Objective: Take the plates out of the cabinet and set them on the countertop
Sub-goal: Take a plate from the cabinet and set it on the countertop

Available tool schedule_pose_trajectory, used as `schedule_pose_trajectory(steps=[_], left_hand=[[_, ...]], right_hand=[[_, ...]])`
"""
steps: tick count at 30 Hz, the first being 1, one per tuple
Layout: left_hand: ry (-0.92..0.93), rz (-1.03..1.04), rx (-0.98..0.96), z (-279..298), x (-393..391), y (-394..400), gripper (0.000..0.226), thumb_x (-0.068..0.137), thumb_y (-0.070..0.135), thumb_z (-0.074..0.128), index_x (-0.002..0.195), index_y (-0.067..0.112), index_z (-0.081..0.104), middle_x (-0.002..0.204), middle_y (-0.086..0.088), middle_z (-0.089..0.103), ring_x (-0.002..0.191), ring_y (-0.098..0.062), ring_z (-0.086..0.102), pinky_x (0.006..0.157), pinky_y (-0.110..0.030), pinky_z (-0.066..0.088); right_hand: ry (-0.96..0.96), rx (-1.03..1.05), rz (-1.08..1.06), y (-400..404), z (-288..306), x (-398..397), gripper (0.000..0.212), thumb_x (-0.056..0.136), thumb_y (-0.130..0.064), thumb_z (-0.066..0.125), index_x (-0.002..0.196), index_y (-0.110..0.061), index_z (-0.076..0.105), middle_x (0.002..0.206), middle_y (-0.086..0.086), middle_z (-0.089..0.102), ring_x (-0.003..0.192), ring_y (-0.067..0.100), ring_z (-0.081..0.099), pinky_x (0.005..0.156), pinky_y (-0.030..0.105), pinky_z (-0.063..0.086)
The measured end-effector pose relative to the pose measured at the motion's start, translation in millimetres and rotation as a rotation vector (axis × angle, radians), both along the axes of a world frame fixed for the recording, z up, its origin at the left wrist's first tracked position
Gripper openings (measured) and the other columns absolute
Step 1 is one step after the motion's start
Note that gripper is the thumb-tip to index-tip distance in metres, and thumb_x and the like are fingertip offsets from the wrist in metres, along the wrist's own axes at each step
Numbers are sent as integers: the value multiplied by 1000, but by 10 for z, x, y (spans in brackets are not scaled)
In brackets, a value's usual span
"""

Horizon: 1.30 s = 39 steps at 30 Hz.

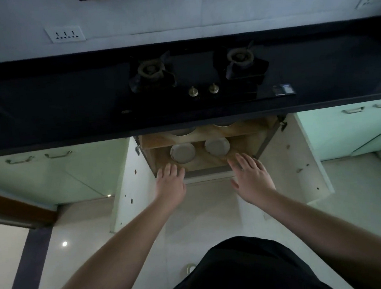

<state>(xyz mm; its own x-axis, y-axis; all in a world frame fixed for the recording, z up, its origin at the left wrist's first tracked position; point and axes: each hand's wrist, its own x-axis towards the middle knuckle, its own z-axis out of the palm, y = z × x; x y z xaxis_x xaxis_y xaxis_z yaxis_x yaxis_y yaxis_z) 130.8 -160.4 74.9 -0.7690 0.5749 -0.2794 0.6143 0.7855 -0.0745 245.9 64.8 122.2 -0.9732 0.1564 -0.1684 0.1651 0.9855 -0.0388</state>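
The cabinet (243,149) under the stove stands with both doors swung wide. On its lower shelf lie two pale round plates: the left plate (182,153) and the right plate (217,147). Two more round shapes show on the upper shelf, half hidden under the black countertop (66,104). My left hand (170,180) reaches toward the shelf's front edge, fingers straight, just below the left plate. My right hand (252,175) is spread flat near the shelf's right front, below the right plate. Neither hand holds anything.
A two-burner gas stove (197,77) with brass knobs sits on the countertop above the cabinet. The left door (128,186) and right door (301,155) flank my arms. Pale green cabinet fronts lie on both sides. A small dark box (283,89) rests right of the stove.
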Motion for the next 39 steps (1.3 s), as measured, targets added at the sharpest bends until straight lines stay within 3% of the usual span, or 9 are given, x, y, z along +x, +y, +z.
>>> schedule_pose_trajectory(steps=[9, 13, 21, 24, 27, 39], left_hand=[[58, -101, 124, 117, -196, 863, 65, 102, 47, 24, 158, 19, 5, 166, -11, 14, 152, -30, 12, 121, -48, 15], [30, -128, 79, 46, -287, 1144, 66, 102, 50, 15, 158, 18, 2, 167, -11, 10, 152, -29, 9, 121, -48, 12], [10, 66, 113, -61, -519, 1579, 77, 97, 60, -6, 156, 19, 23, 163, -8, 26, 151, -27, 19, 119, -50, 25], [-3, 68, 94, -304, -653, 1638, 81, 95, 60, -12, 156, 21, 22, 164, -7, 25, 151, -28, 17, 119, -51, 21], [-21, 33, 47, -665, -800, 1641, 76, 95, 59, -6, 157, 23, 17, 166, -6, 19, 153, -27, 10, 120, -51, 14], [109, -23, 242, -1800, -1437, 1934, 64, 100, 56, 21, 152, 23, 39, 161, -9, 32, 150, -32, 21, 120, -54, 20]], right_hand=[[99, -37, -63, 472, 37, -163, 68, 97, -47, 42, 153, -16, 21, 160, 8, 24, 148, 26, 17, 120, 43, 16], [88, -111, -46, 695, -100, -345, 69, 98, -45, 41, 154, -14, 17, 162, 7, 21, 149, 23, 15, 121, 43, 16], [59, -205, 1, 1164, -468, -823, 62, 101, -34, 36, 155, -12, 15, 162, 6, 21, 150, 21, 13, 121, 38, 7], [44, -210, -7, 1254, -717, -1021, 63, 100, -34, 36, 155, -12, 15, 162, 7, 20, 150, 21, 12, 121, 38, 7], [27, -200, -12, 1293, -1047, -1185, 65, 99, -36, 38, 155, -13, 14, 163, 8, 18, 150, 22, 11, 122, 40, 7], [157, -124, -118, 1437, -2255, -1767, 54, 98, -38, 46, 148, -19, 39, 157, 10, 33, 146, 33, 26, 118, 51, 22]])
